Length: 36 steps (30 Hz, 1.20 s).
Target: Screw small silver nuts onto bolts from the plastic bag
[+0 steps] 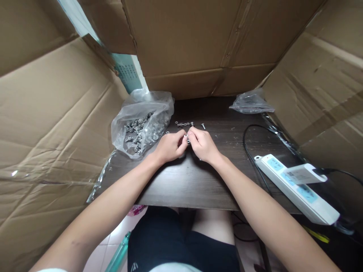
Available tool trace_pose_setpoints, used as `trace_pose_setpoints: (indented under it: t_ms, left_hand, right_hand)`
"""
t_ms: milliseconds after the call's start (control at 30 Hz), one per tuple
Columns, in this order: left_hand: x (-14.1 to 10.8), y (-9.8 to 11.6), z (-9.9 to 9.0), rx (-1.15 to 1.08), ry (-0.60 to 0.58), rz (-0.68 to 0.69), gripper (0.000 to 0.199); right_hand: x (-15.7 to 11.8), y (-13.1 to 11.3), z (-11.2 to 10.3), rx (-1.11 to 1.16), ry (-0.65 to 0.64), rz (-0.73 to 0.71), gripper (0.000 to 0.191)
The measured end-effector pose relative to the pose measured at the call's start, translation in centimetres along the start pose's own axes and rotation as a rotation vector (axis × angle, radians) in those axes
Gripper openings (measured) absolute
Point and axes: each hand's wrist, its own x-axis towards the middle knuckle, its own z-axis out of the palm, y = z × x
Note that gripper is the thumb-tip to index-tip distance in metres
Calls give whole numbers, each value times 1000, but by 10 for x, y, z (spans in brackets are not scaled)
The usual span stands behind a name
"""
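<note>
Over the middle of the dark table, my left hand [171,145] and my right hand [203,144] meet with fingertips pinched close together. A small shiny metal piece shows between them, too small to name for sure. A nut [188,141] is visible just below the fingertips. Behind the hands lie several small screws and nuts [184,124] in a loose row, and a single screw [203,126] sits a little to the right. To the left of my left hand, a clear plastic bag [120,117] stands open with many metal fasteners [139,126] inside.
Cardboard walls [181,37] enclose the table [184,185] at the back and both sides. A crumpled clear bag [252,102] lies at the back right. A white power strip [295,189] with a plugged-in adapter [304,174] and a black cable [246,141] occupy the right side.
</note>
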Motion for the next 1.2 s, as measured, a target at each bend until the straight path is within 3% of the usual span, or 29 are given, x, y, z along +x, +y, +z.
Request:
trace_pose_setpoints:
  t_ms: [833,1200]
  left_hand:
    - [0,-1,1,-1,5,0,19]
    - [1,-1,0,-13,36,8,19]
  right_hand:
    - [1,1,-1,20,23,-36,16]
    - [0,-1,-3,3,0,6,29]
